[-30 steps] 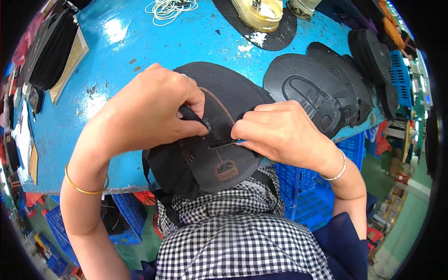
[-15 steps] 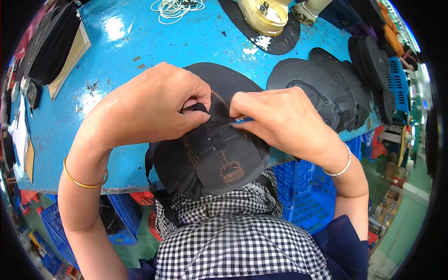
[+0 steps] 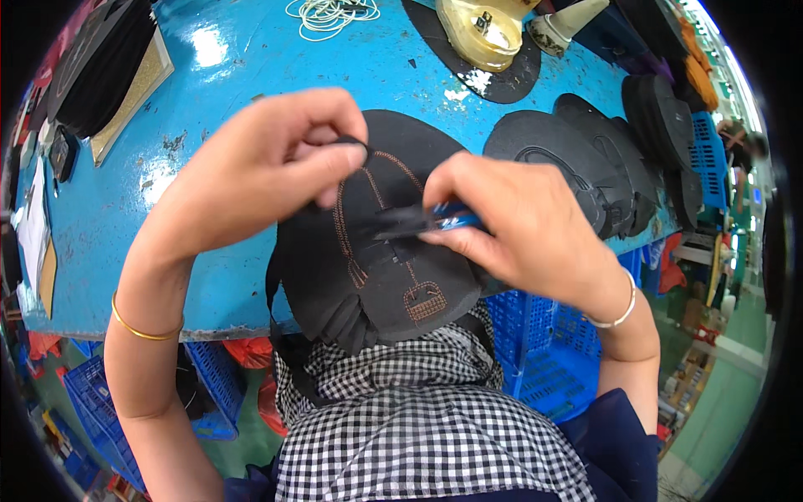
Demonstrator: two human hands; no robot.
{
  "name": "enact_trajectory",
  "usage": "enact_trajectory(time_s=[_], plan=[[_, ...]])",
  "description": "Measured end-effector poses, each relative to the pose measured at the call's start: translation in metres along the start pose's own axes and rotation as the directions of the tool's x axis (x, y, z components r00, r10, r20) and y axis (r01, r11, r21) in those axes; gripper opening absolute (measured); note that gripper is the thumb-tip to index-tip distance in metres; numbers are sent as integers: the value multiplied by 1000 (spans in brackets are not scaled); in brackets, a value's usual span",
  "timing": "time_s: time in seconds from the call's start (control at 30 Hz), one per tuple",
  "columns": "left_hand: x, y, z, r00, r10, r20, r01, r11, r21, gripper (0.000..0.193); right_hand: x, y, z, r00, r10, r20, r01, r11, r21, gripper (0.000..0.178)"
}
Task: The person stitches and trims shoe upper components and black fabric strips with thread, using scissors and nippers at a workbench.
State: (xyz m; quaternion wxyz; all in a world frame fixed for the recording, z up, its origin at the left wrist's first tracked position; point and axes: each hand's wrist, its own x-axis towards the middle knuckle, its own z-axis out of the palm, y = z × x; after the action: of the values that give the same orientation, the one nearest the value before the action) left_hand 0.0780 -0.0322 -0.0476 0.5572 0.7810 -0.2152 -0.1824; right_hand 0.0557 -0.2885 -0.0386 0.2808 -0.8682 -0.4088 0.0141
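Black stitched panel (image 3: 389, 284), lying over the near edge of the blue table (image 3: 226, 109), right up against the checked apron (image 3: 418, 443)! Above the panel's left side, the left hand (image 3: 276, 159) pinches thumb and fingers together on a dark strip (image 3: 355, 142); over its right side, the right hand (image 3: 523, 217) curls tight around a blue tool (image 3: 456, 219), tip blurred. Right of the panel, embossed black pieces (image 3: 535, 138); beyond it, a yellowish dish (image 3: 481, 50).

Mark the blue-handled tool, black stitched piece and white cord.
Blue-handled tool (image 3: 458, 221): head view, on the handle.
Black stitched piece (image 3: 401, 186): head view, between stitch lines.
White cord (image 3: 323, 20): head view, on the coil.
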Motion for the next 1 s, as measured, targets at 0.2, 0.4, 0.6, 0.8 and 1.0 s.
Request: enact_trajectory(time_s=[0.2,0.4,0.6,0.8,1.0], plan=[[-9,31,-20,964,-57,-259,23,991,-133,14,-11,-54,52,987,-121,102,158,811,-563,26],[-24,47,-33,951,30,-309,0,995,97,17,0,-42,42,999,-42,-12,34,926,-375,18],[-11,41,-8,998,-68,-18,66,994,-84,9,-95,32,-16,703,539,-464,-474,842,258,28],[15,26,14,940,-117,322,74,987,144,8,-178,90,-54,255,873,-415,-385,486,785,34],[29,17,28,918,-195,346,62,931,359,12,-146,66,-42,457,808,-373,-440,569,695,30]])
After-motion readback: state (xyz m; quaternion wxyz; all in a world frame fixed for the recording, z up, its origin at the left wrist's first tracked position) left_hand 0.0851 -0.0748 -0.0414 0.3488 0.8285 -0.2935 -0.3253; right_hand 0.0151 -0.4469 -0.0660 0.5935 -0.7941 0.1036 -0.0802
